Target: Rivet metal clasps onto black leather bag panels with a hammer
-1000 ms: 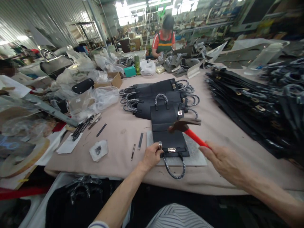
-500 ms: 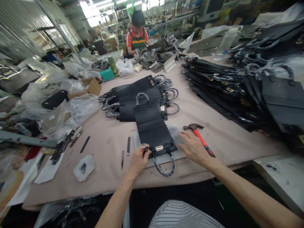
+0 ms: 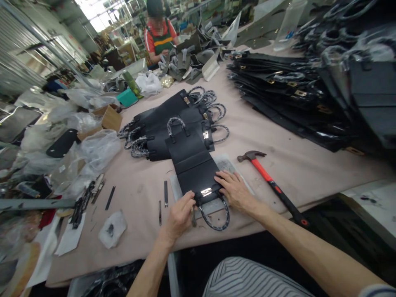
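Observation:
A flat black bag panel [image 3: 193, 167] with a silver clasp [image 3: 206, 192] and a looped handle [image 3: 216, 218] lies on a grey pad [image 3: 230, 165] near the table's front edge. My left hand [image 3: 181, 214] is curled at the panel's near left corner, pinching a small metal punch that points downward. My right hand [image 3: 235, 190] lies flat with fingers spread on the panel's near right corner, beside the clasp. A hammer with a red and black handle [image 3: 272, 185] rests on the cloth to the right, untouched.
More black panels with handles [image 3: 173, 119] are stacked behind the pad, and a long pile [image 3: 293, 99] runs along the right. Thin metal tools [image 3: 165, 194] lie left of the pad. Plastic bags [image 3: 93, 148] crowd the left. Another person [image 3: 159, 35] works at the far end.
My right hand laid the hammer down on the table and moved left onto the panel. My left hand stayed at the near corner, the punch now tipped downward. The view swung right.

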`<state>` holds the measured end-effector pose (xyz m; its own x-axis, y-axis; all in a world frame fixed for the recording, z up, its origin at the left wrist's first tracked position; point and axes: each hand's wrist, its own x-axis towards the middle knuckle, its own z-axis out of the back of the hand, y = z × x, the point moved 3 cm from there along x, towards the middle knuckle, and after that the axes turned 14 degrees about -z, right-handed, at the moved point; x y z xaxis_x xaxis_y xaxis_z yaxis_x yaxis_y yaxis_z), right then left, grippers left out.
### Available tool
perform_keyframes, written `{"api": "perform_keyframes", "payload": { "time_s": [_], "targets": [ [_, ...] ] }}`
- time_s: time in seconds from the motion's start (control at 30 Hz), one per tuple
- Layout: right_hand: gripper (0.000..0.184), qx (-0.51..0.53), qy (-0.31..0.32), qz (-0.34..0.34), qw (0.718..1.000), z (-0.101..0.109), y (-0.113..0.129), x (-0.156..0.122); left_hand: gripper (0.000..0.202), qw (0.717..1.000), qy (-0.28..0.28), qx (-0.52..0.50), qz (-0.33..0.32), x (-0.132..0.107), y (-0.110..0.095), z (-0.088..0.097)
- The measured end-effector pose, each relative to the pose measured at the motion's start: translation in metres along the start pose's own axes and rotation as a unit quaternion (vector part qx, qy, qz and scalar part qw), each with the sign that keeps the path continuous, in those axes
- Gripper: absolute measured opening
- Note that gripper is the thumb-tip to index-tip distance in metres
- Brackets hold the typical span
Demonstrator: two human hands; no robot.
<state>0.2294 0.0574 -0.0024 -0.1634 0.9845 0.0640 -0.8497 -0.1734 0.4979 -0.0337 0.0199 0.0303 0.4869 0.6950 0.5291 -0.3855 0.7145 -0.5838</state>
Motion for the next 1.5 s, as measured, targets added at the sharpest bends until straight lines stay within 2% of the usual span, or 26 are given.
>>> {"api": "perform_keyframes", "payload": {
  "time_s": [0.03, 0.07, 0.1, 0.13, 0.2, 0.23, 0.27, 0.3, 0.33, 0.5, 0.63, 0.73, 0.83, 1.1, 1.3, 1.5],
  "targets": [
    [0.049, 0.007, -0.002, -0.004, 1.0, -0.001, 0.0, 0.0, 0.012, 1.0, 0.0, -0.015, 0.007, 0.001, 0.002, 0.001],
    [0.049, 0.016, -0.002, -0.008, 1.0, -0.001, 0.0, 0.001, 0.013, 0.998, -0.042, -0.034, 0.044, 0.001, 0.005, 0.001],
    [0.049, 0.027, -0.001, -0.012, 1.0, -0.002, -0.001, 0.001, 0.016, 0.986, -0.118, -0.062, 0.104, -0.002, 0.011, 0.002],
    [0.049, 0.039, 0.003, -0.014, 0.999, -0.002, -0.002, 0.001, 0.023, 0.958, -0.208, -0.099, 0.174, -0.007, 0.018, 0.002],
    [0.053, 0.064, 0.013, -0.012, 0.998, 0.0, -0.005, 0.002, 0.036, 0.867, -0.368, -0.172, 0.29, -0.02, 0.028, -0.003],
    [0.056, 0.077, 0.018, -0.007, 0.997, 0.002, -0.007, 0.002, 0.04, 0.829, -0.411, -0.201, 0.321, -0.024, 0.029, -0.007],
    [0.058, 0.092, 0.019, -0.002, 0.996, 0.004, -0.009, 0.001, 0.042, 0.811, -0.428, -0.22, 0.333, -0.026, 0.028, -0.01],
    [0.059, 0.107, 0.014, 0.004, 0.994, 0.007, -0.012, -0.001, 0.042, 0.811, -0.427, -0.226, 0.331, -0.024, 0.025, -0.012],
    [0.058, 0.124, 0.004, 0.011, 0.992, 0.01, -0.015, -0.003, 0.039, 0.822, -0.416, -0.221, 0.319, -0.02, 0.019, -0.014],
    [0.034, 0.145, -0.067, 0.086, 0.983, 0.021, -0.024, -0.024, 0.024, 0.906, -0.313, -0.165, 0.234, 0.022, -0.01, -0.026],
    [0.04, 0.093, -0.056, 0.125, 0.986, 0.02, -0.027, -0.033, 0.017, 0.931, -0.252, -0.162, 0.206, 0.052, -0.008, -0.051],
    [0.046, 0.064, -0.044, 0.126, 0.989, 0.018, -0.029, -0.032, 0.012, 0.942, -0.215, -0.166, 0.198, 0.06, -0.002, -0.067],
    [0.05, 0.042, -0.035, 0.119, 0.991, 0.017, -0.028, -0.03, 0.012, 0.949, -0.189, -0.166, 0.188, 0.061, 0.002, -0.075],
    [0.051, 0.032, -0.02, 0.096, 0.995, 0.019, -0.024, -0.028, 0.011, 0.961, -0.16, -0.152, 0.167, 0.07, -0.001, -0.077],
    [0.055, 0.033, 0.01, 0.087, 0.996, 0.02, -0.025, -0.026, 0.011, 0.959, -0.157, -0.162, 0.173, 0.072, 0.002, -0.082],
    [0.058, 0.04, 0.005, 0.09, 0.995, 0.019, -0.026, -0.027, 0.011, 0.965, -0.134, -0.159, 0.163, 0.074, 0.0, -0.08]
  ]
}}
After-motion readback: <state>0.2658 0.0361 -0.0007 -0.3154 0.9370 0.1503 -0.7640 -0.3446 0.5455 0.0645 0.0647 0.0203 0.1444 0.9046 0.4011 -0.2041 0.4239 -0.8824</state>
